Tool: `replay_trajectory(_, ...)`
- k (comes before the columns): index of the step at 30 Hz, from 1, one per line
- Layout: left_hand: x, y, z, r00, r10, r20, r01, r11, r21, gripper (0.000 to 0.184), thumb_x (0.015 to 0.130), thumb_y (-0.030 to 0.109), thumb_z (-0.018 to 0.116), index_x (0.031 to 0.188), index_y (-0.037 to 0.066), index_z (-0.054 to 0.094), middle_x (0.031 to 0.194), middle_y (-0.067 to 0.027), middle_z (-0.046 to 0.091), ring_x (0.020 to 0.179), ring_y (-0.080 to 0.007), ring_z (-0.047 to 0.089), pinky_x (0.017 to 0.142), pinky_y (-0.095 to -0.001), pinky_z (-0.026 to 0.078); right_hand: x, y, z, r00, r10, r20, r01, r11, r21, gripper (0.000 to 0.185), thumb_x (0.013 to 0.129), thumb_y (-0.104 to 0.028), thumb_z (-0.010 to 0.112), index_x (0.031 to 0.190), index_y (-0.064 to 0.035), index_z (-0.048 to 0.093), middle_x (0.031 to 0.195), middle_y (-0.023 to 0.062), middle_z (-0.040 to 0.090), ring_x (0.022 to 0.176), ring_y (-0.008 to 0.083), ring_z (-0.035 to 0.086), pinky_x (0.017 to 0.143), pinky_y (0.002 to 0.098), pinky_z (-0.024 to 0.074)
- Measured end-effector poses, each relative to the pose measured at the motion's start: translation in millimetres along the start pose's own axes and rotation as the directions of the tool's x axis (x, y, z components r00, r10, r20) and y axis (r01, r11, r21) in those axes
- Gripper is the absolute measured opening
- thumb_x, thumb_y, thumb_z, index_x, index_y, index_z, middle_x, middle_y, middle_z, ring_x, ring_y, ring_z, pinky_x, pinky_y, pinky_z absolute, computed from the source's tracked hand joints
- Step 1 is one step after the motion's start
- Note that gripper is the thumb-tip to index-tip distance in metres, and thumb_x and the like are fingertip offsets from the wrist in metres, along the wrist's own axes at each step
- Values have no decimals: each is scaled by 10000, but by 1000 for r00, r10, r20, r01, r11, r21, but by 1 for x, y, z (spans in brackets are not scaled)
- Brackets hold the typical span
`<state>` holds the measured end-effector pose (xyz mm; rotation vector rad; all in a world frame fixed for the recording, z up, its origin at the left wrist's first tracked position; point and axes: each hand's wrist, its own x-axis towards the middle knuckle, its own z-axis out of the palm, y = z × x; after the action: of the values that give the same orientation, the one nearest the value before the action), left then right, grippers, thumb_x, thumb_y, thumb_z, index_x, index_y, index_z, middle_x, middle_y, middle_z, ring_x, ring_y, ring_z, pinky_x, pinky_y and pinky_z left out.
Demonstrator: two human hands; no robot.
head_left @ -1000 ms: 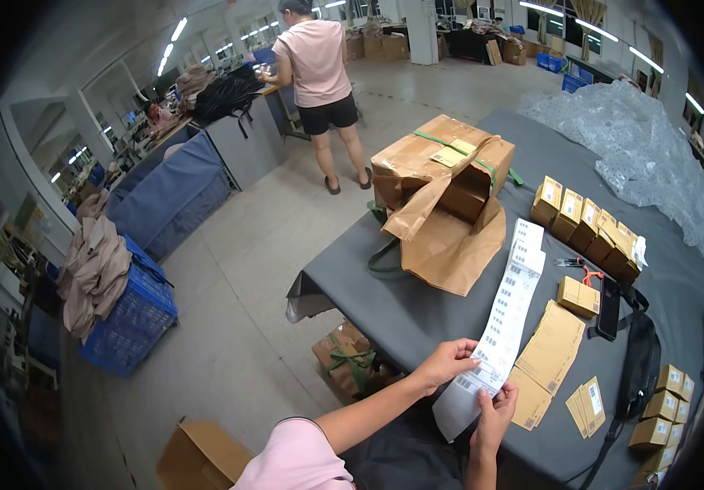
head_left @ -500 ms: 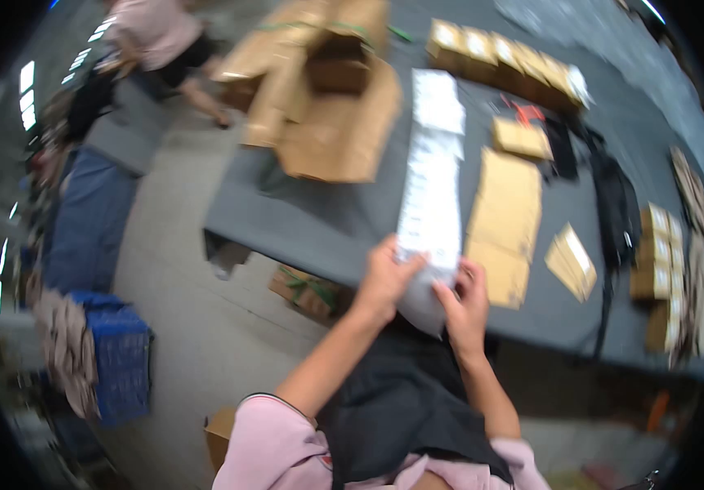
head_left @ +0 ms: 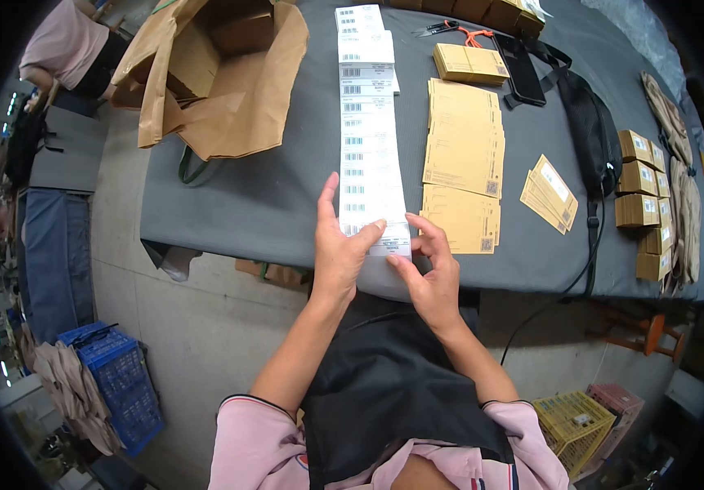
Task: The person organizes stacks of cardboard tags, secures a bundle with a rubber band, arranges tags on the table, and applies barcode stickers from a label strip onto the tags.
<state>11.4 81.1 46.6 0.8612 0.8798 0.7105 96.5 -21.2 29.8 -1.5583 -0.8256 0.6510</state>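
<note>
A long white strip of barcode labels [head_left: 370,151] runs across the dark table toward me, its near end at the table's front edge. My left hand [head_left: 340,255] is at the strip's left side, thumb pressed on the labels and index finger pointing up along the edge. At the lower right corner, my right hand [head_left: 433,273] pinches the strip between thumb and curled fingers. Just right of the strip lie rows of overlapping tan cards [head_left: 464,147]. The undersides of both hands' grips are hidden.
An open brown paper bag [head_left: 241,114] stands at the left. A stack of tan cards [head_left: 470,63], a black phone [head_left: 520,72], fanned cards [head_left: 549,196], a black bag [head_left: 589,131] and bundled card stacks [head_left: 638,208] lie rightward. A blue crate [head_left: 119,384] sits on the floor. Another person [head_left: 66,49] is far left.
The view has shifted and become sharper, so the table things sit higher and further left. Both hands stay at the strip's near end, which now lies flatter.
</note>
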Motion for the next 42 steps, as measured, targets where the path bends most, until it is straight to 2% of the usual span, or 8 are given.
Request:
replay_trajectory(2,0,-3,1,988,152,9,-152,988,20,675,772,-33,609,1387,-5,332,1189,-151,548,1027,-178,572,882,-296,470,3,2,-2,1000,30,2,-30,1000,-9,440,766,9,671,1183,-59,547,837,86,656,727,145,605,701,269,469)
replay_trajectory(8,-8,0,-3,990,73,121,-101,964,246,310,784,-50,614,1089,-14,654,1073,-97,625,961,-120,571,848,-244,457,7,4,-6,999,-36,-32,32,993,-111,308,737,10,683,1036,-47,641,855,84,652,742,189,618,665,289,477)
replay_trajectory(12,-4,-3,-4,992,97,81,-116,951,288,288,788,-55,610,1067,-12,665,1023,-77,642,915,-113,583,815,-236,467,0,-2,-12,993,-119,-14,111,957,-267,294,732,-5,694,1020,-51,653,812,103,634,718,228,607,648,314,479)
replay_trajectory(25,-7,-2,-3,995,37,97,-70,930,360,232,756,-48,577,959,-14,684,897,-36,642,748,-58,541,662,-185,427,-6,-2,-11,989,-140,-50,121,956,-267,221,726,-12,702,943,-40,673,762,96,625,687,240,590,621,332,460)
replay_trajectory(29,-5,-6,-2,994,80,73,-104,894,436,208,771,-23,576,942,0,692,854,-17,637,710,-52,520,614,-176,398,-10,1,-10,958,-281,-61,240,899,-367,218,713,-24,718,925,-58,679,743,77,615,662,243,564,594,338,436)
replay_trajectory(36,-3,-3,-1,1000,-16,6,11,874,485,177,817,24,585,954,5,695,874,-24,643,761,-73,536,672,-194,420,-9,11,-12,839,-543,-32,419,683,-598,281,656,-18,716,926,-91,690,736,19,581,673,203,554,592,318,421)
replay_trajectory(38,0,-10,-4,997,76,32,-82,882,465,181,861,61,576,988,7,694,883,-48,662,762,-79,551,676,-211,448,-9,13,-13,828,-561,-24,435,667,-605,292,638,7,720,912,-90,694,739,21,575,677,207,548,587,316,412)
replay_trajectory(42,2,-3,-6,999,34,10,-35,896,443,209,888,95,551,1004,-9,690,904,-64,661,816,-99,561,740,-225,444,-15,9,-11,802,-597,-13,483,661,-574,304,599,38,720,876,-84,691,767,22,564,681,214,539,585,317,395)
